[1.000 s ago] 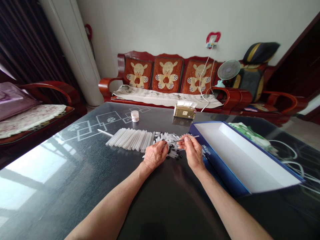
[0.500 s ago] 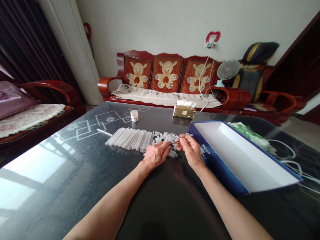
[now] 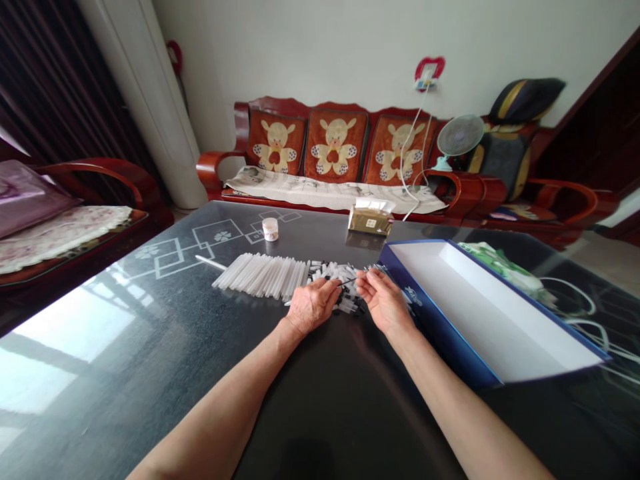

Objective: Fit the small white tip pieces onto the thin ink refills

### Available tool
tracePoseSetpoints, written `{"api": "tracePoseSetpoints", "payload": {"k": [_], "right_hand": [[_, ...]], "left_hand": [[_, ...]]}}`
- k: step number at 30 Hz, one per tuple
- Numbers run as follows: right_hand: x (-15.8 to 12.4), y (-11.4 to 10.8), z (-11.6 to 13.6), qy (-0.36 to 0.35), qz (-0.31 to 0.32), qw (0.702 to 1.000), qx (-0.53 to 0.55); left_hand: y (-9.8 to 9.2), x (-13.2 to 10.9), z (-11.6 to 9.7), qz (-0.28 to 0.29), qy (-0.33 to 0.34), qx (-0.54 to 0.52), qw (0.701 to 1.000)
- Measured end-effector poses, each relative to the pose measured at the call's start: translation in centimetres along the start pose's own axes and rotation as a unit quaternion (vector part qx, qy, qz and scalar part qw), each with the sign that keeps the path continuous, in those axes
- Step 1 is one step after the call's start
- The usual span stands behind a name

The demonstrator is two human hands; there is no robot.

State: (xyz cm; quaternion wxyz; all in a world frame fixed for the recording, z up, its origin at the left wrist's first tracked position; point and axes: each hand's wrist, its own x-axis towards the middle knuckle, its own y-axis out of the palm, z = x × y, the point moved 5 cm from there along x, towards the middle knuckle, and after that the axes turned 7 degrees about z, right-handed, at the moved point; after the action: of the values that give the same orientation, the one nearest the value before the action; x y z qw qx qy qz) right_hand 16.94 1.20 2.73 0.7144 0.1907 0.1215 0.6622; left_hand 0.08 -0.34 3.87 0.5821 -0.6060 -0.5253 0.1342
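Alongside the right hand (image 3: 385,303), a blue box (image 3: 435,327) shows its white interior; tissue (image 3: 374,204) pokes from a gold box (image 3: 367,221), well apart from a small jar (image 3: 271,231). White tubes (image 3: 263,276) line the dark counter (image 3: 165,333). Over loose pieces (image 3: 327,270), partly hidden, the left hand (image 3: 313,308) pinches a thin dark rod (image 3: 348,281); whether the right's curled fingers grip it is unclear.

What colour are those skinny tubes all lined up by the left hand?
The long, thin plastic-looking tubes are cloudy white, best seen in the head view.
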Motion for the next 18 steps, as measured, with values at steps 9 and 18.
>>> {"api": "tracePoseSetpoints", "payload": {"k": [9, 18], "right_hand": [[-1.4, 1.5, -0.4, -0.084, 0.036, 0.947, -0.307], [-2.8, 3.3, 0.4, -0.171, 0.232, 0.725, -0.625]], "left_hand": [[0.6, 0.0, -0.2, 0.026, 0.052, 0.039, 0.998], [0.0, 0.0, 1.1, 0.003, -0.036, 0.043, 0.998]]}}
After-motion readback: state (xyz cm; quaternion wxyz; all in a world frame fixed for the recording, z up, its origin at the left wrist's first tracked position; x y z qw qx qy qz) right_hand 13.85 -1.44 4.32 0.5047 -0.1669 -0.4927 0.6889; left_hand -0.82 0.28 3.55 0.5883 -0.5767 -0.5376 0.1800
